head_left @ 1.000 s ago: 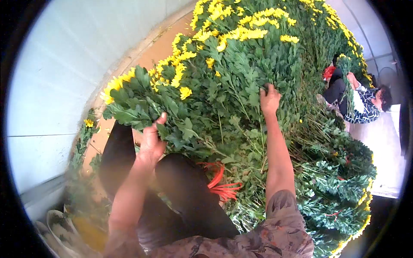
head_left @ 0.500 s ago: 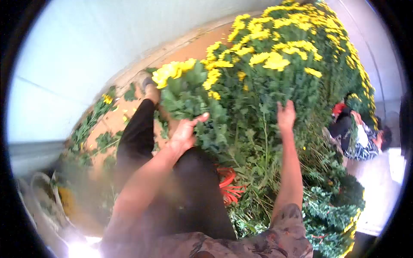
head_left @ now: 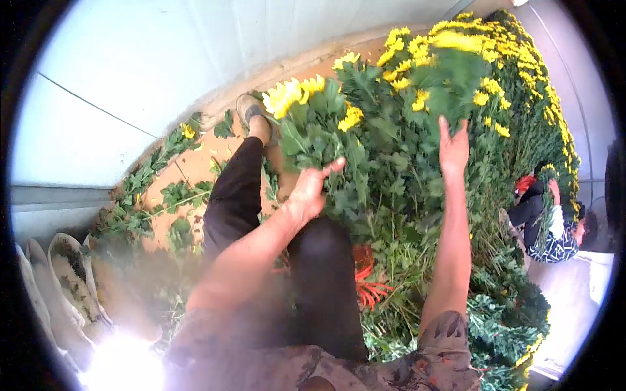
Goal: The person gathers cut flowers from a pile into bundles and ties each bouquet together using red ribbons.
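Head view took in a broad, pale, smooth wall (head_left: 195, 52) curving along the upper left. Nearly as large, a dense heap of green, leafy stems topped with yellow, daisy-like flowers (head_left: 495, 150) filled the middle and ran along the right side, its blooms mostly at the upper edge. Below it on the left spread the wearer's legs in dark trousers (head_left: 326, 280), and beside them a tan floor (head_left: 163, 228) strewn with loose green sprigs (head_left: 173, 195). At the far right sat another person in a black-and-white patterned top (head_left: 553, 251), next to the heap.

Between the wearer's left leg and the heap, a leafy green bunch with large yellow blooms (head_left: 303, 133) stood roughly upright, gripped low down by the left hand (head_left: 308, 194), with one digit extended along it. Above the right hand (head_left: 454, 151), a motion-blurred leafy stem with a yellow top (head_left: 458, 75) overlapped the heap; two digits pointed up at its base, spread apart, and whether they were grasping it could not be told.

Smaller were a greyish shoe (head_left: 248, 108) near the wall and thin, bright red strips (head_left: 372, 287) beside the right knee.
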A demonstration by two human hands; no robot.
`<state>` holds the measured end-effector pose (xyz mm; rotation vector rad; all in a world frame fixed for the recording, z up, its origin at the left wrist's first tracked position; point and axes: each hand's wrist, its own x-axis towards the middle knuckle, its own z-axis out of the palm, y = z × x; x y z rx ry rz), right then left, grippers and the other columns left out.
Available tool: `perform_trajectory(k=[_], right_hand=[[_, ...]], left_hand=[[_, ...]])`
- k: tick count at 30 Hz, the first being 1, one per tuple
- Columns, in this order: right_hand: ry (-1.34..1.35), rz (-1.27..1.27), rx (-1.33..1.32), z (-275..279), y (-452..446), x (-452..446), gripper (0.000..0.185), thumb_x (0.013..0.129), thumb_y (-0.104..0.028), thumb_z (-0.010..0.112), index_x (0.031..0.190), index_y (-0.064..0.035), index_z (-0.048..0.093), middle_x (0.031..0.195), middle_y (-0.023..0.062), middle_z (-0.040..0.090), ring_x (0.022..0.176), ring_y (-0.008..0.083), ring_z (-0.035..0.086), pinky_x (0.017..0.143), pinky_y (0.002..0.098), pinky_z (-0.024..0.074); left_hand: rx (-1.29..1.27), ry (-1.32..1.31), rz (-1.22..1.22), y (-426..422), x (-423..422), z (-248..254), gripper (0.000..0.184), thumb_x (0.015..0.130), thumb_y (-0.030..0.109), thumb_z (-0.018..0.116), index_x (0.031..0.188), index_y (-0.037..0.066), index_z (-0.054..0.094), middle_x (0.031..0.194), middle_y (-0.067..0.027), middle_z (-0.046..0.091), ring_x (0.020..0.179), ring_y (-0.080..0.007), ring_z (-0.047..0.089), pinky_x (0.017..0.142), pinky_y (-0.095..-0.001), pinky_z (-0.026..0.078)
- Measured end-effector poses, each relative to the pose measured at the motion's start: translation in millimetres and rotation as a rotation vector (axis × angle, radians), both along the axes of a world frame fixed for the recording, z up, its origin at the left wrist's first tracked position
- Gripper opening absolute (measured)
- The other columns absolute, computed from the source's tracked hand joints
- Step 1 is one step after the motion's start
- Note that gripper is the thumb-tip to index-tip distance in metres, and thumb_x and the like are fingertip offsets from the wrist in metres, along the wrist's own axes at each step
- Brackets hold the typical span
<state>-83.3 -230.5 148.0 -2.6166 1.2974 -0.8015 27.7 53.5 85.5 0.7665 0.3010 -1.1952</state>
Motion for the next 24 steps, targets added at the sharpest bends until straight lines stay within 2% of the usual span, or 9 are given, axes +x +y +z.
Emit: perform_trajectory(k=[4,6,8,10,11,14,17,22,24], right_hand=[[-0.02,0.039,0.043,34,13,9,0.067,0.093,-0.048,0.046,0.13,0.0085,0.04,0.107,0.0299,0.059,0.102,0.0415,0.056,0.087,0.0449,0.0448],[-0.101,0.34,0.186,42,59,11,0.059,0.094,-0.039,0.048,0.128,0.0085,0.041,0.097,0.03,0.06,0.092,0.0418,0.059,0.081,0.0451,0.0473],[0.184,0.266,0.432,47,114,15,0.052,0.093,-0.028,0.052,0.128,0.0085,0.041,0.089,0.028,0.061,0.08,0.0401,0.061,0.072,0.0446,0.0487],[0.268,0.431,0.331,-9,129,8,0.052,0.09,-0.022,0.054,0.13,0.0085,0.04,0.083,0.0258,0.061,0.069,0.0391,0.06,0.065,0.0453,0.0477],[0.198,0.412,0.53,-43,128,1,0.052,0.089,-0.02,0.054,0.131,0.0082,0.039,0.082,0.0254,0.061,0.069,0.0394,0.059,0.065,0.0454,0.0474],[0.032,0.324,0.951,-36,159,10,0.058,0.086,-0.018,0.057,0.132,0.0098,0.036,0.082,0.0267,0.06,0.074,0.0411,0.059,0.067,0.0451,0.0476],[0.2,0.538,0.377,-35,171,8,0.062,0.086,-0.03,0.059,0.124,0.0147,0.039,0.082,0.0272,0.06,0.077,0.042,0.06,0.069,0.0456,0.0484],[0.265,0.584,0.481,-27,168,3,0.055,0.085,-0.031,0.063,0.118,0.009,0.046,0.088,0.0232,0.063,0.082,0.0377,0.062,0.073,0.0414,0.0494],[-0.356,0.495,1.267,-31,155,-2,0.038,0.086,-0.02,0.062,0.114,0.0033,0.052,0.089,0.0113,0.066,0.077,0.0257,0.064,0.071,0.0368,0.0497]], left_hand=[[-0.052,-0.032,0.054,-1,3,17,0.062,0.073,0.019,0.078,0.123,-0.001,0.049,0.119,-0.008,0.055,0.107,-0.0235,0.052,0.09,-0.0447,0.045],[0.01,-0.044,0.029,-6,7,-2,0.062,0.073,0.019,0.078,0.124,0.001,0.049,0.12,-0.0063,0.054,0.109,-0.0233,0.05,0.091,-0.0441,0.044],[-0.107,-0.069,0.029,-2,3,23,0.061,0.073,0.019,0.078,0.124,0.003,0.05,0.121,-0.0046,0.054,0.111,-0.022,0.049,0.092,-0.0434,0.043],[-0.089,-0.071,0.011,-2,1,16,0.059,0.073,0.018,0.077,0.124,0.006,0.051,0.122,-0.0033,0.054,0.109,-0.021,0.05,0.091,-0.0421,0.044],[-0.104,-0.075,0.015,0,-1,14,0.058,0.074,0.018,0.077,0.125,0.007,0.051,0.121,-0.0033,0.054,0.108,-0.0211,0.05,0.09,-0.0418,0.044],[-0.101,-0.077,0.032,4,-2,5,0.056,0.075,0.018,0.076,0.125,0.008,0.05,0.117,-0.0038,0.056,0.104,-0.0214,0.053,0.088,-0.0409,0.046],[-0.137,-0.066,0.033,3,1,7,0.053,0.079,0.021,0.074,0.124,0.004,0.051,0.117,-0.005,0.057,0.101,-0.0208,0.055,0.088,-0.0403,0.046],[-0.186,0.019,-0.068,3,5,0,0.053,0.083,0.027,0.069,0.127,0.007,0.047,0.118,-0.0064,0.057,0.105,-0.0221,0.055,0.093,-0.0398,0.044],[-0.417,0.13,-0.092,9,4,14,0.051,0.086,0.029,0.065,0.129,0.008,0.046,0.122,-0.0064,0.056,0.111,-0.024,0.053,0.096,-0.0422,0.042]])
